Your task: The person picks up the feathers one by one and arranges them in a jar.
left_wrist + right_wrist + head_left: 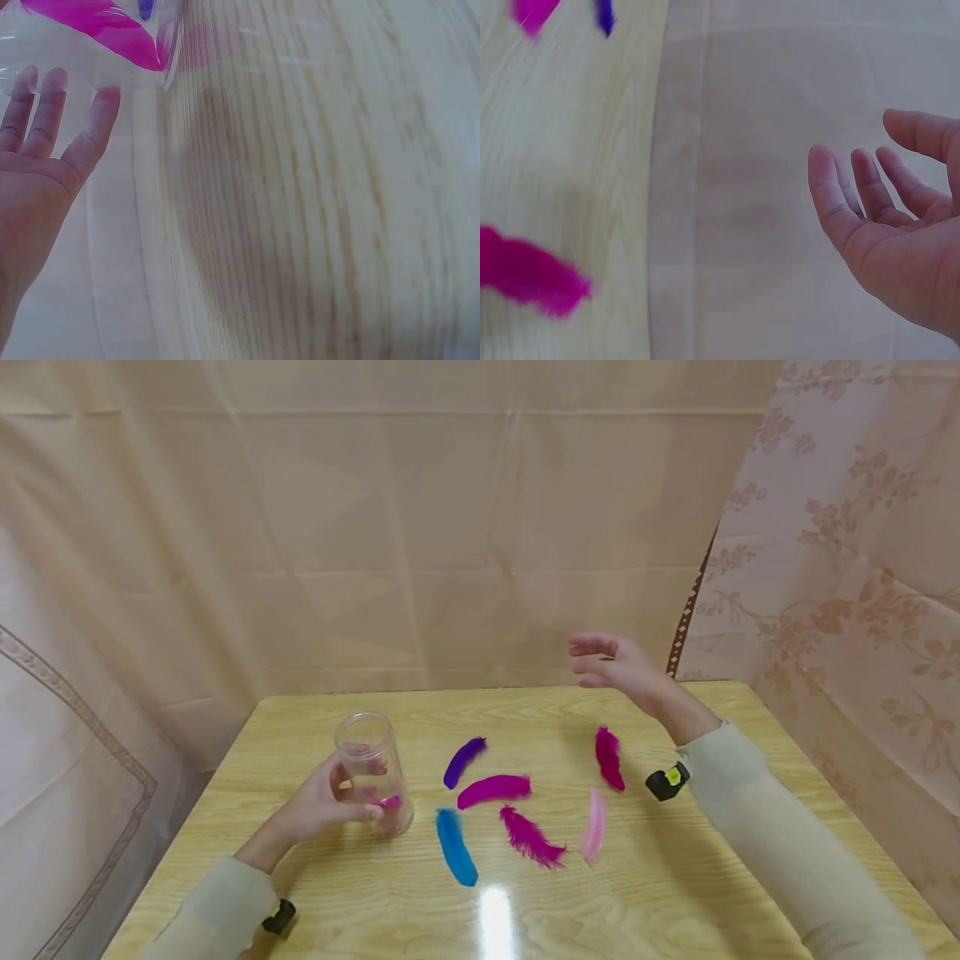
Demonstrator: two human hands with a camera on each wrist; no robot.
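Note:
My left hand [330, 802] holds a clear jar [367, 731] by its side, thumb in front and fingers behind. A magenta feather [105, 26] lies low inside the jar. My right hand [611, 664] hovers above the table's far edge with nothing in it, its fingers loosely bent in the right wrist view. Nearest below it lies a crimson feather [609, 760]. Between the hands rest a purple feather [464, 762], a long magenta feather [495, 790], a blue feather [456, 847], a frayed magenta feather [530, 837] and a pale pink feather [594, 825].
The wooden table [360, 910] carries the jar and the loose feathers. Beige cloth [450, 527] hangs right behind its far edge. A flowered curtain [847, 568] hangs on the right, and a pale cloth [67, 760] on the left.

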